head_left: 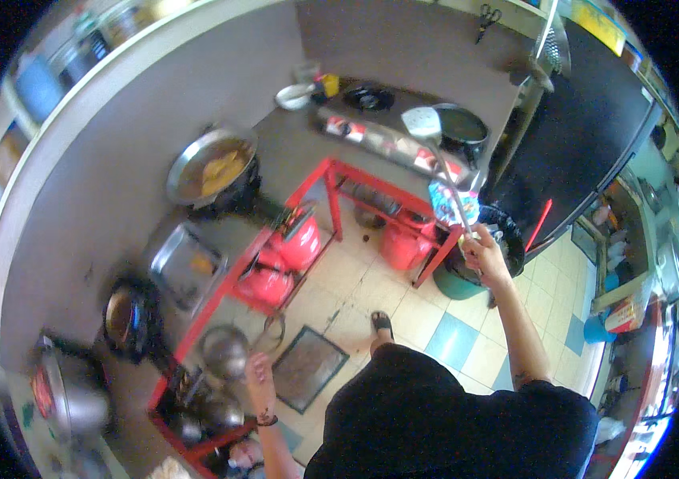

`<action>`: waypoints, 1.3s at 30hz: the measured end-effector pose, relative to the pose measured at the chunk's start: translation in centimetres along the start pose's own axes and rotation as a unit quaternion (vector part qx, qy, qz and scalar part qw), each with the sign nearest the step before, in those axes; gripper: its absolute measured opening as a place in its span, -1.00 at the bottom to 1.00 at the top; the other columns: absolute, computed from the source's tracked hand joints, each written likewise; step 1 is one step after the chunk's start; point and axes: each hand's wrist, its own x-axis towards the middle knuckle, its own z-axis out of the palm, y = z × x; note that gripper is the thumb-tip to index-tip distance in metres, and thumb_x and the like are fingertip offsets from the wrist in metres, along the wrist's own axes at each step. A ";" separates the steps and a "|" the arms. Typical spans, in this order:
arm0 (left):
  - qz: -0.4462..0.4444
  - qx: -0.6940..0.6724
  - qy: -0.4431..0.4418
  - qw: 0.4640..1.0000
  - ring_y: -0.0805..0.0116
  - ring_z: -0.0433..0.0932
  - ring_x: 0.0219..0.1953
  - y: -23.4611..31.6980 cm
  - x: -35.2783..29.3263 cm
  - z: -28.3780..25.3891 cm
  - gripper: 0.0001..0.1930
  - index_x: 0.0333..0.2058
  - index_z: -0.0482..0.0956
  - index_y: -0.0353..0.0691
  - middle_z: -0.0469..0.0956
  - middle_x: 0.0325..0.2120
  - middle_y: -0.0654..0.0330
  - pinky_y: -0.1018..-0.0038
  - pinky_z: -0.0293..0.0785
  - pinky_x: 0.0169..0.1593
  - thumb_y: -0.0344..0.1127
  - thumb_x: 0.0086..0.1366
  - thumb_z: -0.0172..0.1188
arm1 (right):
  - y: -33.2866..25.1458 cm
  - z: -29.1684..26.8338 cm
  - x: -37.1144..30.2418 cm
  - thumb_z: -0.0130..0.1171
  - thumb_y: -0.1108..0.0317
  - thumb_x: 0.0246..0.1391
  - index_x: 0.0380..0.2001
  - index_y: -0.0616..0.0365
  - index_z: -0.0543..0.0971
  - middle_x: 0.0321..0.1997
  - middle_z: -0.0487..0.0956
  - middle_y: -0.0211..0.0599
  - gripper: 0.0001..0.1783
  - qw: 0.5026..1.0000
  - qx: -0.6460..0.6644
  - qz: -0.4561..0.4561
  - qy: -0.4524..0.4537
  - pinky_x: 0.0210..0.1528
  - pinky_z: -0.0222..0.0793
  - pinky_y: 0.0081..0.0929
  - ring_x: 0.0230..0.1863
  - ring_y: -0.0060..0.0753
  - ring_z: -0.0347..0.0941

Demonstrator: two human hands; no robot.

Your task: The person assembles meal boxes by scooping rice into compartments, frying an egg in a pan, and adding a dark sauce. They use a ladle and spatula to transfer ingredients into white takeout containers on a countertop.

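Note:
My right hand (483, 254) is closed round the long thin handle of a spatula (422, 123). Its pale, flat blade is raised in front of a dark pan (461, 126) on the stove at the back. Lower down on the left, my left hand (260, 372) is beside a round metal bowl (225, 351). Blur hides how its fingers lie and whether they touch the bowl. A large metal wok (180, 177) with golden-brown food (224, 170) in it sits on the counter at the left.
A red metal frame (307, 191) holds up the counter, with red gas cylinders (301, 241) beneath. Along the left stand a metal tray (168, 271), a black pan (136, 319) and a big pot (80, 391). At the right are a green bin (455, 285) and a dark fridge (587, 136).

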 end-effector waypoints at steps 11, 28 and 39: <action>0.215 -0.015 -0.104 0.971 0.45 0.49 -0.16 28.2 33.0 22.9 -0.79 -0.12 0.46 -0.28 0.53 -0.21 0.21 0.53 0.39 -0.04 -0.53 0.27 0.04 | -1.2 -15.2 25.5 -0.11 0.29 0.21 0.14 0.21 0.23 -0.32 0.54 0.26 -0.54 0.780 -0.533 -0.042 0.326 -0.32 0.36 0.13 -0.31 0.33 0.47; 0.414 0.410 0.091 0.808 0.19 0.47 0.05 75.4 89.9 22.5 -0.57 0.01 0.49 -0.17 0.49 0.01 0.02 0.30 0.35 0.13 -0.48 0.13 -0.02 | -4.5 -19.1 34.7 0.07 0.29 0.20 -0.27 0.19 0.45 -0.60 0.37 -0.58 -0.82 0.927 -0.228 -0.111 0.275 -0.63 0.04 -0.71 -0.63 -0.79 0.19; 0.350 0.597 -0.002 0.722 0.17 0.38 0.14 77.0 100.1 18.5 -0.47 0.08 0.45 -0.09 0.43 0.08 0.05 0.29 0.24 0.23 -0.20 0.09 0.23 | -6.0 -16.8 34.2 0.03 0.34 0.22 -0.07 0.29 0.39 -0.47 0.41 -0.43 -0.72 0.908 -0.259 -0.032 0.328 -0.30 0.30 -0.55 -0.39 -0.54 0.32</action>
